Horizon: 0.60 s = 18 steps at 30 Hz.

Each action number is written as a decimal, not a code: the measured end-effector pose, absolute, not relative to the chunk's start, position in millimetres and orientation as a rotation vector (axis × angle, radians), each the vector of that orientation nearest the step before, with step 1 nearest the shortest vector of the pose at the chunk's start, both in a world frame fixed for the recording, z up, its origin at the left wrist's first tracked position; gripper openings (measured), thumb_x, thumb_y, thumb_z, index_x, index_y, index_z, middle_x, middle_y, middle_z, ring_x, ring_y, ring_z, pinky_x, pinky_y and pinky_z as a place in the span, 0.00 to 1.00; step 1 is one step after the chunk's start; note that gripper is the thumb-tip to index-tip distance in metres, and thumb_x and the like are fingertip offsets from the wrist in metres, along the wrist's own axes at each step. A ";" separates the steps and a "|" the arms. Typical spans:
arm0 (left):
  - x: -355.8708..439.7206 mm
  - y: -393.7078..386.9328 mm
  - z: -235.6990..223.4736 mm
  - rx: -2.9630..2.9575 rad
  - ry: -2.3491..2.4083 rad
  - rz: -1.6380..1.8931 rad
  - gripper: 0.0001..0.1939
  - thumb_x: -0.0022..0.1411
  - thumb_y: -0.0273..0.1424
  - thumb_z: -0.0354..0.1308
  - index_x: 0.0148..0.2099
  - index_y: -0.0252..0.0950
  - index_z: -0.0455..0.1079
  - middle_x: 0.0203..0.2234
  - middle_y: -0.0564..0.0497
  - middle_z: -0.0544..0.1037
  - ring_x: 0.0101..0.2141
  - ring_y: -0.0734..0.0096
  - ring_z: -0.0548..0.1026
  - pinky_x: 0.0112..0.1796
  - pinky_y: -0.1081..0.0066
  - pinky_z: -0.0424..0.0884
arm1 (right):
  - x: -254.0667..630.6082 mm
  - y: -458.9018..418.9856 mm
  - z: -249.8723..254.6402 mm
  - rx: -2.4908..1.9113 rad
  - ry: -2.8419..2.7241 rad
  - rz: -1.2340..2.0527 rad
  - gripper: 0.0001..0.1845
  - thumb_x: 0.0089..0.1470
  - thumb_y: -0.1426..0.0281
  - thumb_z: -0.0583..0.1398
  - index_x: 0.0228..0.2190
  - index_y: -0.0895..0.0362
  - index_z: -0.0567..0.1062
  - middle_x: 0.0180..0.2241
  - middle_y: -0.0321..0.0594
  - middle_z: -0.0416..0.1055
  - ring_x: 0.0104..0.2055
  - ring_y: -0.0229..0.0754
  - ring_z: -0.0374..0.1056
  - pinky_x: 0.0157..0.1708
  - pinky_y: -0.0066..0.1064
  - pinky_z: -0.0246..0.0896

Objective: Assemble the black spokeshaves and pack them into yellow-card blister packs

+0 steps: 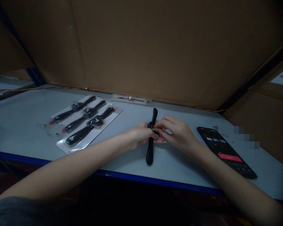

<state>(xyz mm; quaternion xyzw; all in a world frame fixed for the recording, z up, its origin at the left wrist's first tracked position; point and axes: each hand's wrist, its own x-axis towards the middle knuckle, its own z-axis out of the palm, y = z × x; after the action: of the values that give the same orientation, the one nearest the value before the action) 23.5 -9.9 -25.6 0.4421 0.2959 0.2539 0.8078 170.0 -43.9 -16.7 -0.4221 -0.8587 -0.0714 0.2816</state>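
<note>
A black spokeshave [150, 153], with a handle at each end, is held lengthwise away from me above the table's front part. My left hand [141, 135] is closed around its middle from the left side. From the right, my right hand [173, 130] has its fingers pinched together at the same middle part. The fingers of both hands cover most of the centre, so any small part between them is hidden. Both handles stick out past the hands, one toward the back and one toward me.
Several similar spokeshaves in clear packs [85, 125] lie side by side on the left. Another pack [132, 99] rests at the back against the cardboard wall [143, 47]. A phone [223, 150] showing a timer lies right. A blue edge [155, 180] borders the table front.
</note>
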 end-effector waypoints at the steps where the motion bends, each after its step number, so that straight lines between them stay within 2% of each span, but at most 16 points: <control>1: 23.5 -10.3 -24.8 0.943 0.638 0.556 0.12 0.48 0.07 0.50 0.28 0.27 0.65 0.19 0.51 0.72 0.23 0.78 0.75 0.33 0.77 0.73 | 168.9 -44.4 -16.3 -1.130 -2.281 -0.117 0.05 0.53 0.76 0.55 0.29 0.58 0.70 0.27 0.39 0.66 0.31 0.39 0.62 0.32 0.30 0.56; 4: 23.7 -11.6 -22.4 0.936 0.649 0.559 0.11 0.49 0.08 0.48 0.28 0.27 0.65 0.19 0.52 0.72 0.22 0.78 0.75 0.31 0.78 0.74 | 166.7 -45.6 -14.9 -1.143 -2.194 0.013 0.04 0.51 0.77 0.56 0.29 0.58 0.71 0.26 0.37 0.64 0.28 0.36 0.62 0.29 0.28 0.56; 7: 23.9 -12.3 -22.4 0.947 0.626 0.527 0.11 0.50 0.08 0.47 0.28 0.26 0.66 0.19 0.50 0.73 0.22 0.79 0.75 0.31 0.79 0.73 | 166.0 -46.0 -13.8 -1.176 -2.169 -0.011 0.04 0.51 0.75 0.56 0.29 0.58 0.72 0.25 0.37 0.64 0.27 0.36 0.60 0.27 0.28 0.55; 12: 24.0 -10.6 -26.0 0.967 0.609 0.531 0.10 0.48 0.09 0.51 0.27 0.25 0.67 0.22 0.48 0.74 0.25 0.77 0.76 0.34 0.77 0.73 | 164.7 -46.7 -13.5 -1.246 -2.097 0.165 0.06 0.52 0.71 0.56 0.26 0.56 0.73 0.24 0.37 0.69 0.24 0.36 0.62 0.24 0.28 0.55; 18: 23.7 -8.4 -26.9 0.949 0.594 0.537 0.09 0.49 0.09 0.51 0.28 0.25 0.68 0.21 0.48 0.74 0.25 0.76 0.76 0.33 0.77 0.74 | 169.3 -46.2 -10.0 -1.254 -2.045 0.437 0.08 0.52 0.69 0.56 0.30 0.57 0.76 0.29 0.40 0.72 0.30 0.38 0.66 0.30 0.30 0.59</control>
<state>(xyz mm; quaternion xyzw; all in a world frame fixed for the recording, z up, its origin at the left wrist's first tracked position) 23.7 -8.4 -26.9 0.4447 0.2784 0.2518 0.8132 169.3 -46.2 -10.0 -0.4827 -0.7875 0.1683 0.3443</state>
